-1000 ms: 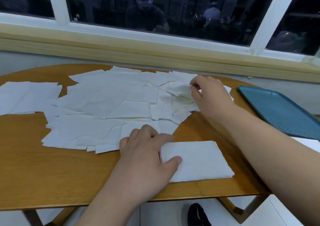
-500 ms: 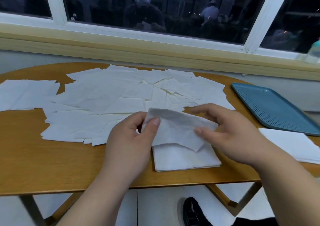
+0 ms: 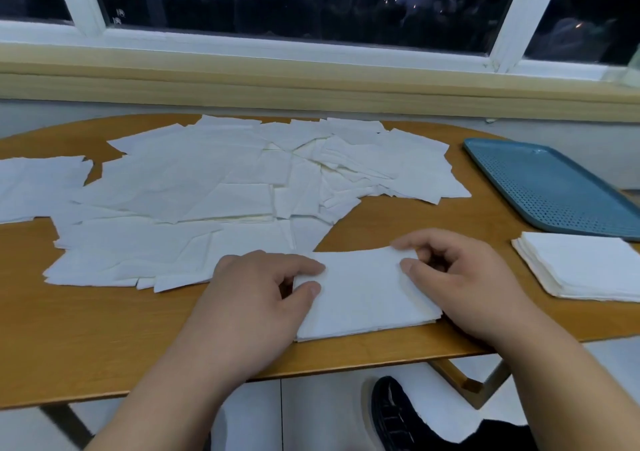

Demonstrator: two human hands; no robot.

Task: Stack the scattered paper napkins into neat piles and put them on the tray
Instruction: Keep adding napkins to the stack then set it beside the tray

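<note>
Paper napkin pile (image 3: 363, 295) lies near the table's (image 3: 86, 329) front edge, between both hands. The left hand (image 3: 252, 298) pinches its left edge between thumb and forefinger. The right hand (image 3: 464, 284) pinches its far right corner the same way. Scattered napkins (image 3: 207, 187) cover the table's middle and left. A finished stack (image 3: 585, 267) sits at the right edge, just in front of the blue tray (image 3: 554, 187).
</note>
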